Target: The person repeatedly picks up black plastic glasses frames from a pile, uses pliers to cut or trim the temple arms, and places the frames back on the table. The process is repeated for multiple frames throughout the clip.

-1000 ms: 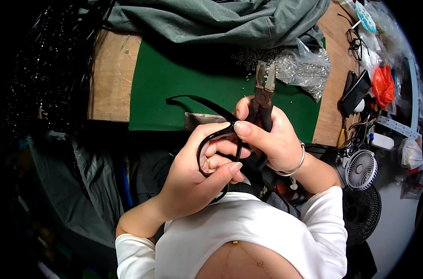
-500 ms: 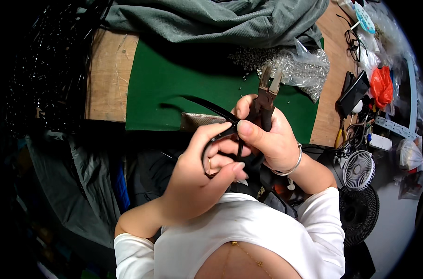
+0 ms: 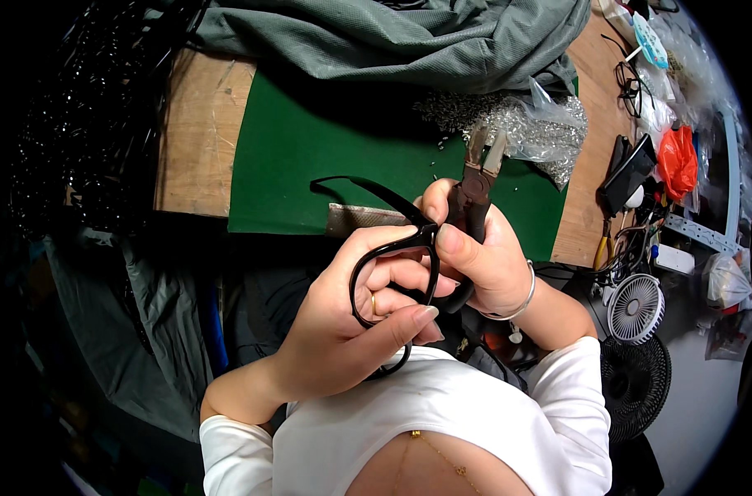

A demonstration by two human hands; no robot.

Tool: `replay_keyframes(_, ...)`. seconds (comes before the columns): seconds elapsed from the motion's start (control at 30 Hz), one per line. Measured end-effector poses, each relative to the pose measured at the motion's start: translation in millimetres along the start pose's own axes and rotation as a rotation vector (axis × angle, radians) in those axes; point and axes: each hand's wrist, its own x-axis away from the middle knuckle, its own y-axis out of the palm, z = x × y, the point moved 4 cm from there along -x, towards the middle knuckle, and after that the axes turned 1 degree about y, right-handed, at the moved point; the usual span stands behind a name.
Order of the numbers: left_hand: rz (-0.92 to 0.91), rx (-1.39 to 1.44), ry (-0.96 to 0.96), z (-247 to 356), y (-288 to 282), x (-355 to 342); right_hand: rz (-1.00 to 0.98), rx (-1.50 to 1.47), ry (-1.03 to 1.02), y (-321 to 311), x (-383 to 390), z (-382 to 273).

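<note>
My left hand (image 3: 351, 318) grips a thin black strap (image 3: 368, 192) that loops around its fingers and runs up-left over the green mat (image 3: 310, 149). My right hand (image 3: 483, 252) is closed around the dark handles of a pair of pliers (image 3: 475, 178), whose metal jaws point up and stand slightly apart. The two hands touch each other above my lap, with the right thumb pressing on the strap loop.
A clear bag of small silver metal parts (image 3: 533, 124) lies on the mat behind the pliers. Grey-green cloth (image 3: 392, 37) is piled at the back. A small white fan (image 3: 636, 307), an orange bag (image 3: 678, 157) and tools crowd the right side.
Both hands shifted slightly right and lower with the pliers. The strap loop around my left fingers opened wider again and its tail moved a little on the mat.
</note>
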Motion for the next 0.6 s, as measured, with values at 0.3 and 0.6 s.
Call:
replay_keyframes(0.3,0.025,-0.032,-0.022,1,-3,1,0.016,0.115,-0.031,-2,1,-4)
replay_keyframes(0.6,-0.100,-0.187,-0.116,11,-13,15,-0.255,1.269,-0.258,-11,19,-23)
